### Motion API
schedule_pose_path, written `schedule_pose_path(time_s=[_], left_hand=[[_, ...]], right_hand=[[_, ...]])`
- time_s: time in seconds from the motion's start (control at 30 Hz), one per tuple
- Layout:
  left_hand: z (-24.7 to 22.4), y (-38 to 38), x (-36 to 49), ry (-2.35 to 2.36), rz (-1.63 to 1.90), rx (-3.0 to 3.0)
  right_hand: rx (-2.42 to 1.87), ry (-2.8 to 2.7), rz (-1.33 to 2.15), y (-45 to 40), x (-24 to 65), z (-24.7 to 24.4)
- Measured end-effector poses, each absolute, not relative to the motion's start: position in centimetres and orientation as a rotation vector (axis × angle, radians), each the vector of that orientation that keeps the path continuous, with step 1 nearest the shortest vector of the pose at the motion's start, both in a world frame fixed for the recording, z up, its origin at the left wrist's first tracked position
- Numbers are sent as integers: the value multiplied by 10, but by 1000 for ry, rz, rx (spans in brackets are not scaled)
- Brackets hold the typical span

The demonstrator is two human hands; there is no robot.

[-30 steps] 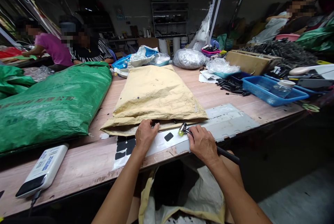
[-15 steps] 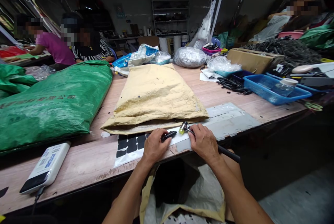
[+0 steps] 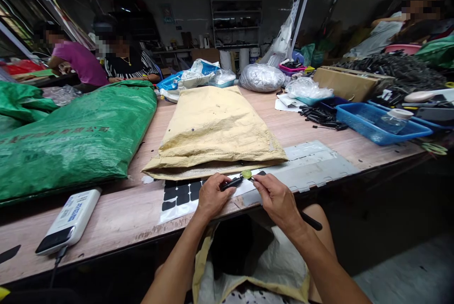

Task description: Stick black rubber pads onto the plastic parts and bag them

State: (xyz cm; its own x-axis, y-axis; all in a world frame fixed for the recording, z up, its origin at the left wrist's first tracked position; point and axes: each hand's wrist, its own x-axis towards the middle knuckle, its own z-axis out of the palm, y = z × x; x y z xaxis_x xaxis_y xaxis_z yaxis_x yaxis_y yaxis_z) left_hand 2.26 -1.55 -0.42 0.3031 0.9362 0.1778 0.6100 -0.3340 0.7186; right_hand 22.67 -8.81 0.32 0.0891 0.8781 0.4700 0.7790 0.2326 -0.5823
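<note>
My left hand (image 3: 213,196) is closed around a small black tube-shaped part (image 3: 232,184) at the table's front edge. My right hand (image 3: 277,201) grips a small hammer with a yellow-faced head (image 3: 246,174); its black handle (image 3: 312,221) sticks out past my wrist. The hammer head is at the right end of the black part, and I cannot tell whether they touch. Beneath the hands lies a white sheet with black stickers (image 3: 177,200). Just behind them rests a pale yellow woven sack (image 3: 220,129), its mouth facing me.
A bulging green sack (image 3: 71,143) and a white power bank (image 3: 69,223) with a cable are on the left. On the right are a blue tray (image 3: 383,126), black parts (image 3: 322,117) and a grey board (image 3: 315,164). An opened sack (image 3: 283,256) lies at my lap. Other people sit beyond.
The hammer head has turned and come down leftward to the end of the black part, its yellow face now visible. The view has shifted slightly.
</note>
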Motion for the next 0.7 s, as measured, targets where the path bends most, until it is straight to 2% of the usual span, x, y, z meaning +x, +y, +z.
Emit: schedule_pose_path(time_s=[0.3, 0.7], left_hand=[[-7, -14, 22, 1358, 829, 2016], [-7, -16, 22, 1368, 830, 2024]], right_hand=[[-1604, -1765, 26, -87, 196, 11], [-1665, -1742, -29, -84, 204, 8]])
